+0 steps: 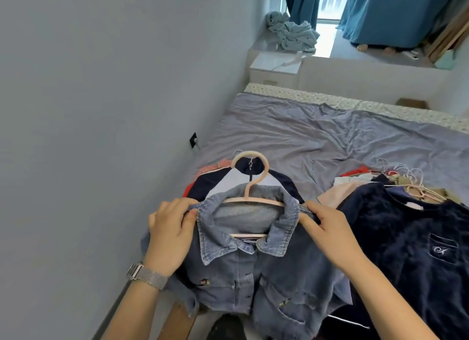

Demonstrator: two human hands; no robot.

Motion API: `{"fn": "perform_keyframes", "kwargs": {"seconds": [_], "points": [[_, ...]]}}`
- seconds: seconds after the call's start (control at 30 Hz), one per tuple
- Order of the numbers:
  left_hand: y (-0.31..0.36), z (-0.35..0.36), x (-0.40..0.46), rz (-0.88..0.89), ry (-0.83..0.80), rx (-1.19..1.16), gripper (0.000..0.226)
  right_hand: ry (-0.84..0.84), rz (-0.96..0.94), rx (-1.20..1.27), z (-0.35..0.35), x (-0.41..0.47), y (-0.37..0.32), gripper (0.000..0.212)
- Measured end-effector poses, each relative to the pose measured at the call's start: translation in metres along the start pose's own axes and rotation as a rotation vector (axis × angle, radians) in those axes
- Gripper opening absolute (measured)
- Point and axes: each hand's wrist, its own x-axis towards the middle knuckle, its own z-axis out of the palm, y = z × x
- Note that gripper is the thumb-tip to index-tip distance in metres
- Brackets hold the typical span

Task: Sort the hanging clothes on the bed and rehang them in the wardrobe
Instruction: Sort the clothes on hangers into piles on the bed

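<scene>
Both hands, the left hand [169, 231] and right hand [327, 228], are pinching the denim jacket [253, 276] by its shoulders at the bed's [291, 136] six o'clock edge, fingers curled on fabric, and should be keeping its pink hanger [250, 184] level while lifting.

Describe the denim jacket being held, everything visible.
The faded blue denim jacket hangs on a pale pink plastic hanger, collar spread open, front buttoned, with chest pockets. It is cropped, with a frayed hem. The left hand and right hand pinch its shoulders. It is held over the bed's near edge.
</scene>
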Motion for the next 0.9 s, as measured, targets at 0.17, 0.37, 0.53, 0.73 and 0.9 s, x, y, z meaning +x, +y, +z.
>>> {"fn": "perform_keyframes", "kwargs": {"seconds": [0.17,0.37,0.53,0.73,0.9], "points": [[-0.034,0.038,0.095,-0.026,-0.168,-0.025,0.037,-0.045,0.111,0.011,0.02,0.079,0.015,0.033],[-0.086,0.125,0.273,0.005,-0.373,-0.025,0.026,-0.121,0.252,-0.212,0.045,0.241,0.053,0.035],[-0.105,0.2,0.338,-0.227,-0.253,0.132,0.025,-0.195,0.456,-0.523,0.094,0.319,0.126,0.053],[-0.079,0.289,0.276,-0.041,-0.536,0.09,0.038,-0.313,0.422,-0.392,0.113,0.25,0.181,0.061],[-0.003,0.351,0.242,0.054,-0.726,0.199,0.049,-0.106,0.665,-0.327,0.015,0.191,0.27,0.056]]}}
